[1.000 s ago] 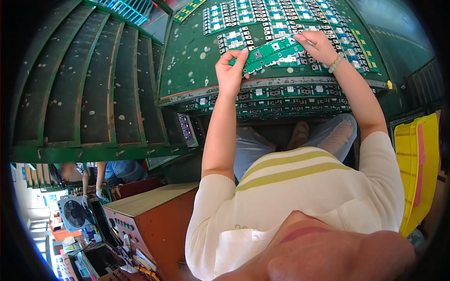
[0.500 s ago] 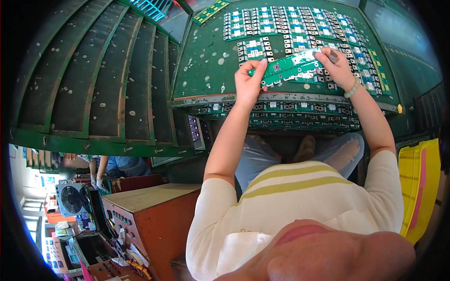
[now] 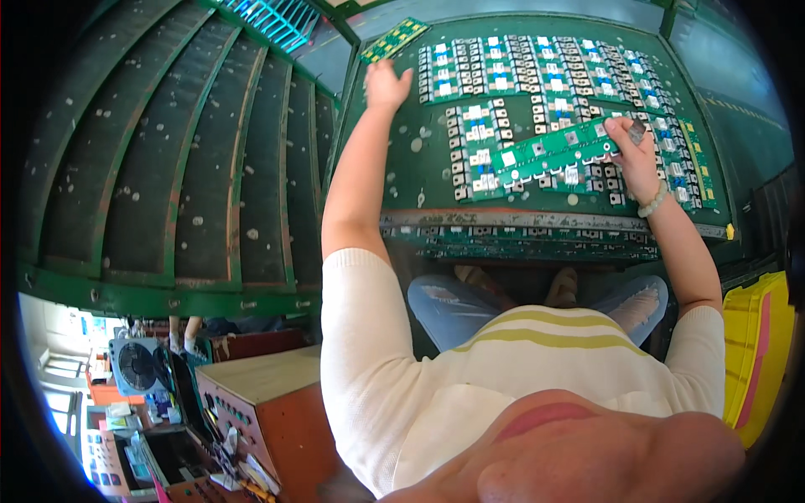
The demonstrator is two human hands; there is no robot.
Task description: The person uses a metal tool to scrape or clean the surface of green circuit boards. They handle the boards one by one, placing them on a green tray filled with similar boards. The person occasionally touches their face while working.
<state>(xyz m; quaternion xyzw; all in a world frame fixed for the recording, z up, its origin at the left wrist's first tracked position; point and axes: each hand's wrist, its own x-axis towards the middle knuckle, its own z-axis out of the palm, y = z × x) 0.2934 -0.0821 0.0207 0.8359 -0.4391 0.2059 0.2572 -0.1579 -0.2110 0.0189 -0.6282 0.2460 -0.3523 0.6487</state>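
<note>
Holding a long green circuit board (image 3: 553,151) in the right hand (image 3: 635,151), fingers closed on its right end alone. Slanting down leftward, above or against the populated boards (image 3: 501,67) laid in rows on the green tabletop (image 3: 411,184); cannot tell whether touching. At the right fingers, a dark grey piece (image 3: 638,131), kind unclear.

Reaching far left with the left hand (image 3: 386,86), thumb spread from the fingers, seemingly nothing in it. Just beyond, near the table's edge, a diagonal yellow-and-green board (image 3: 394,41); cannot tell about contact.

Risks, as judged: could dip or swing the held board's free end into the parts below, from gripping at one end only. Could snag and drag neighbours out of line through sideways motion. Could nudge the diagonal one over the edge, through pushing instead of pinching.
</note>
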